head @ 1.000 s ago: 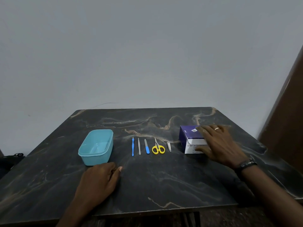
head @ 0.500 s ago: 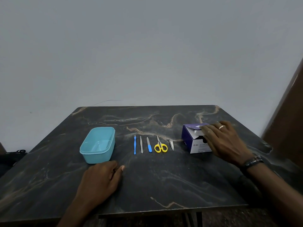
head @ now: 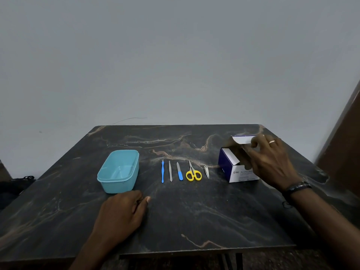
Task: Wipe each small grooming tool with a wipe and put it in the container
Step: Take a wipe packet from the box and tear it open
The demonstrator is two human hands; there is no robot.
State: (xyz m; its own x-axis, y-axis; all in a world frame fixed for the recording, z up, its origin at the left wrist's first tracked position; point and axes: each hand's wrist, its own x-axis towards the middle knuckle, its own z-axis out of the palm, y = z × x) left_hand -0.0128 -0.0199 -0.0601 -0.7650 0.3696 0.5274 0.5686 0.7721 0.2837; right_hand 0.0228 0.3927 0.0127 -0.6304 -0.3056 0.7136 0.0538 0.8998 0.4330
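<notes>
Five grooming tools in a row at mid-bench, lying flat, apart from each other: blue cuticle pusher (head: pixel 162 171); grey tweezers (head: pixel 170 171); blue-handled nail file (head: pixel 179 171); yellow-handled scissors (head: pixel 193 172); small metal nail clipper (head: pixel 206 172); none wiped or moved yet. Teal container (head: pixel 118 171) well left of the row, open-topped, empty, upright on dark marbled bench (head: pixel 194 215). Purple-and-white wipe box (head: pixel 236 168) just right of the clipper, standing on the bench, top open; lid flap (head: pixel 244 139) raised toward the far side. Right hand (head: pixel 272 162) over the box's right side, grip closed on the lid flap, fingers (head: pixel 257 142) pinching its edge; ring on one finger; dark wristband (head: pixel 298 187) on the wrist. Left hand (head: pixel 122 215) palm-down on the bench just in front of the container, grip loose, fingers curled, holding nothing, not touching the container as far as visible. Plain grey wall (head: pixel 175 65) behind; brown door edge (head: pixel 342 149) at far right; dark bundle (head: pixel 17 184) on the floor at far left, too dim to identify.
</notes>
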